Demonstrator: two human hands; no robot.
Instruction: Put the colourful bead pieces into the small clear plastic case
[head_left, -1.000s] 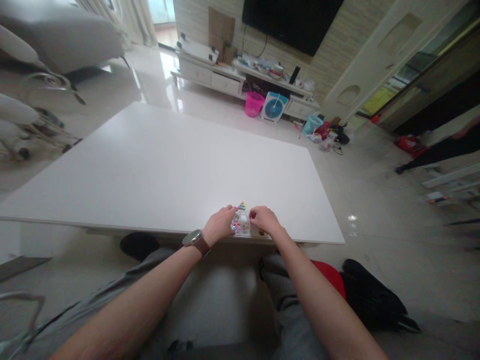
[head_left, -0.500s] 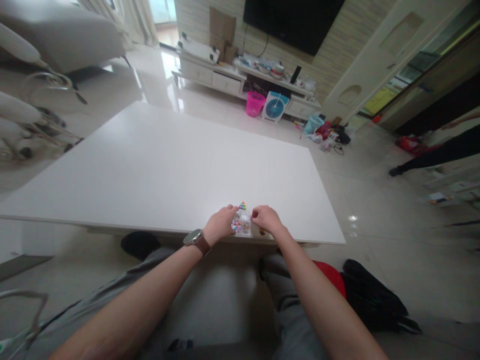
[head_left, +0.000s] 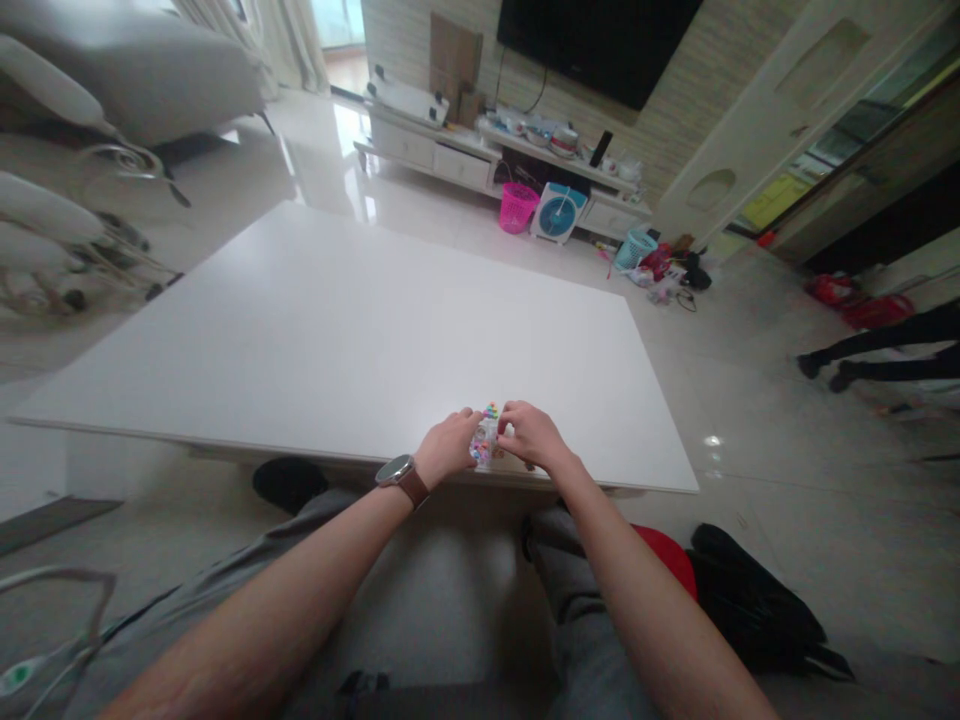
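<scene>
A small clear compartment box (head_left: pixel 481 453) with colourful little pieces in it sits at the table's near edge. My left hand (head_left: pixel 448 445) holds the box's left side, thumb near the front and fingers at the back. Over its right side is my right hand (head_left: pixel 531 433), thumb and forefinger bent toward each other; whether a small piece is between them is too fine to tell. Just behind the box lies a cluster of bright multicoloured pieces (head_left: pixel 491 410). A small dark piece (head_left: pixel 529 467) shows below my right hand.
The white table (head_left: pixel 360 320) stretches away in front of me. Beyond it stand a pink basket (head_left: pixel 517 208), a blue-and-white fan (head_left: pixel 558 213) and a low TV cabinet (head_left: pixel 409 148). At the right, another person's legs (head_left: pixel 885 345) are visible. A black bag (head_left: pixel 757 600) lies by my right leg.
My right hand has shifted from the box's right edge to over it, fingers lifting a little. The left hand stays at the box. The view has turned slightly, and the other person's legs appear further apart.
</scene>
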